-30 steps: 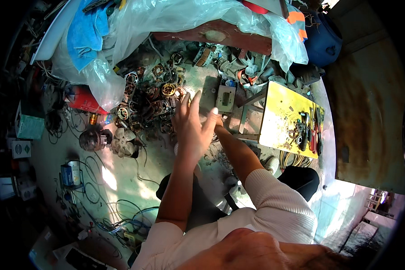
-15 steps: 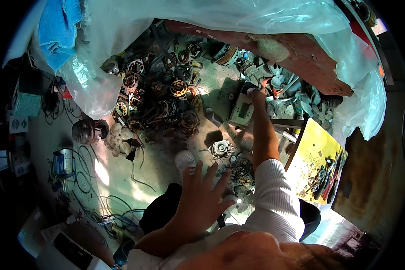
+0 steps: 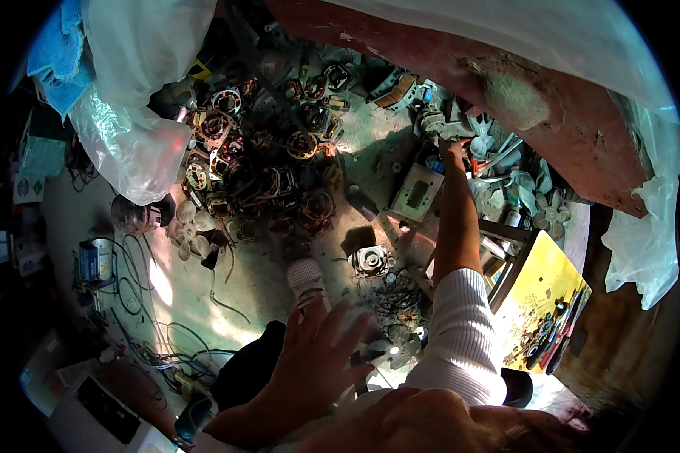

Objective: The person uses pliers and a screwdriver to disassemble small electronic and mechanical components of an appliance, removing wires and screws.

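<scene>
My left hand (image 3: 306, 362) hovers near my body with its fingers spread, blurred by motion, and holds nothing. Just beyond its fingertips shows the perforated toe of a light shoe (image 3: 306, 277). My right hand (image 3: 452, 149) is stretched far forward, at the edge of a heap of grey metal and plastic parts. A grey motor-like part (image 3: 438, 124) lies right at its fingers, with something orange-red (image 3: 467, 146) beside them. Its fingers are too small and dark to show whether they grip. A pale box-shaped piece (image 3: 417, 193) lies below that hand, left of the forearm.
Several motor stators with copper windings (image 3: 279, 181) are piled left of centre. A square motor (image 3: 370, 261) lies nearer me. At right stands a yellow board (image 3: 542, 294) carrying pliers and other hand tools (image 3: 555, 332). A rusty brown panel (image 3: 506, 90) and plastic sheeting (image 3: 140, 151) overhang the far side.
My right hand has reached farther forward and slightly right, past the pale box. My left hand has drawn back a little toward the lower left. The view has shifted.
</scene>
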`<state>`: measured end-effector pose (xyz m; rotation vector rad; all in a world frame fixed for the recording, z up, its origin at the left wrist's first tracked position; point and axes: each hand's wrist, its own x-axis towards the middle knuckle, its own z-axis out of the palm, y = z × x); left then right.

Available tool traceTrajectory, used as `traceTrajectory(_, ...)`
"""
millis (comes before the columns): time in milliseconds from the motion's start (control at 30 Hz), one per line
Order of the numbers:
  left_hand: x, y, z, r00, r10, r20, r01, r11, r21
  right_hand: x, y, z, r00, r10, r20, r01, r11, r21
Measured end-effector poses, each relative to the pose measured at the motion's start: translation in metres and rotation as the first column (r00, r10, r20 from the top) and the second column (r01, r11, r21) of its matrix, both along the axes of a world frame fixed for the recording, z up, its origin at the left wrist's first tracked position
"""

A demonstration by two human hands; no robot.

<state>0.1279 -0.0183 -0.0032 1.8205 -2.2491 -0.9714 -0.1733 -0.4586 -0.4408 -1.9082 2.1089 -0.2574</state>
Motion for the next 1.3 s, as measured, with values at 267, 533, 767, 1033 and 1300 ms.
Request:
traceTrajectory(267, -0.005, 0.008, -0.008, 0.998, 0.023, 0.059, -0.022, 0.999, -0.03, 0.035, 0.006, 0.051, 0.95, 0.151, -0.275, -0.121, 0.985, 0.121)
traceTrajectory(533, -0.019, 0.013, -0.027, 0.989, 0.042, 0.139, -0.03, 0.996, -0.084, 0.101, 0.099, 0.152, 0.972, 0.186, -0.147, -0.145, 0.957, 0.252)
traceTrajectory(767, -0.001, 0.005, 0.001, 0.97, 0.219, 0.106, -0.201, 0.967, -0.157, 0.171, 0.198, 0.266, -0.175, -0.559, 0.81, 0.06, 0.816, 0.576)
traceTrajectory(1033, 0.025, -0.018, -0.001, 0.866, 0.452, -0.211, -0.479, 0.872, -0.098, 0.144, 0.353, 0.402, -0.215, -0.507, 0.835, -0.131, 0.862, 0.49)
traceTrajectory(1300, -0.002, 0.01, 0.029, 0.471, 0.389, -0.792, -0.017, 0.901, 0.433, 0.037, 0.483, 0.467, -0.125, -0.155, 0.98, -0.223, 0.967, 0.125)
